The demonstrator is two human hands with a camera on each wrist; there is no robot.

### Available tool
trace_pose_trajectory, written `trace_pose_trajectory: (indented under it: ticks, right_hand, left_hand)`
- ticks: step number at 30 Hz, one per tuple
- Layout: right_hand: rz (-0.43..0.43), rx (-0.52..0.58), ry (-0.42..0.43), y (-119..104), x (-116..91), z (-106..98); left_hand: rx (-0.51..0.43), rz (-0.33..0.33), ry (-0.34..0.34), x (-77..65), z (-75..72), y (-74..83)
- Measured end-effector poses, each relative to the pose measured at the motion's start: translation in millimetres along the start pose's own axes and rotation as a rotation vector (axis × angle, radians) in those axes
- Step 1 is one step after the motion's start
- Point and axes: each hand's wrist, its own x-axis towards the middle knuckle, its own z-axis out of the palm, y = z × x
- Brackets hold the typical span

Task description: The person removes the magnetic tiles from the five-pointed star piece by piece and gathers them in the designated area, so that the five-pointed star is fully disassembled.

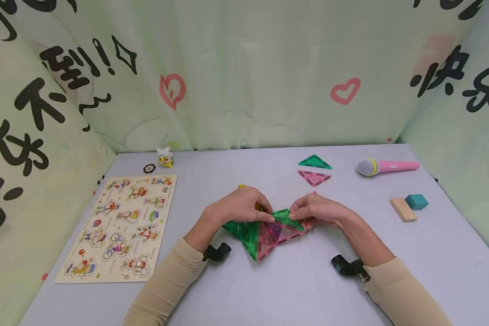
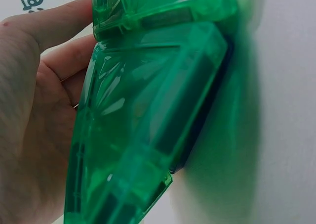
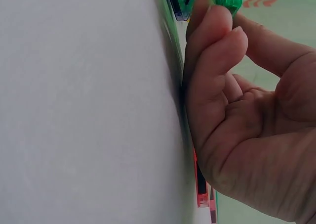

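A model of translucent magnetic tiles (image 1: 250,237), green and pink with a purple part, stands on the table between both hands. My left hand (image 1: 240,206) grips its upper left side, thumb in front and fingers behind. My right hand (image 1: 321,210) pinches the right corner of a green triangular tile (image 1: 284,218) at the top. In the left wrist view, green tiles (image 2: 133,100) fill the middle, with the left hand (image 2: 29,100) beside them. The right wrist view shows the curled right hand (image 3: 242,100) with a bit of green tile (image 3: 228,1) at its fingertips.
Loose green (image 1: 314,161) and pink (image 1: 314,178) triangular tiles lie behind the right hand. A pink toy microphone (image 1: 391,167), a wooden block (image 1: 403,210) and a teal block (image 1: 416,202) lie right. At left are a picture board (image 1: 120,226), a small figurine (image 1: 165,157) and a black disc (image 1: 149,168).
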Motion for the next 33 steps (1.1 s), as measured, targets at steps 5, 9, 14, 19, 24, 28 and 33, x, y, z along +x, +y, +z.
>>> trace_pose_trajectory:
  ticks: [5,9,14,19,24,28,33]
  right_hand:
    - [-0.034,0.037,-0.018,2.7,1.6,-2.5]
    - [-0.050,0.062,-0.035,3.3,1.9,-3.5]
    - [-0.068,0.078,-0.046,2.6,1.4,-3.6]
    - [-0.085,0.097,-0.051,2.7,1.9,-2.6]
    - [-0.086,0.093,-0.067,2.4,2.3,-0.8]
    - [-0.091,0.084,-0.088,1.7,1.8,-0.3]
    - [-0.101,0.072,-0.106,2.2,2.1,-1.1]
  left_hand:
    - [0.009,0.005,0.003,0.0,0.4,-0.2]
    - [0.003,0.010,0.008,-0.1,0.7,-0.6]
    - [-0.015,0.020,0.008,-0.4,0.9,-0.9]
    - [-0.035,0.013,0.012,-1.0,-0.1,0.0]
    - [-0.030,0.012,0.021,-1.0,-0.1,0.7]
    - [-0.032,0.013,0.022,-1.1,-0.1,0.7]
    - [-0.026,0.008,0.020,-1.3,-0.4,1.0]
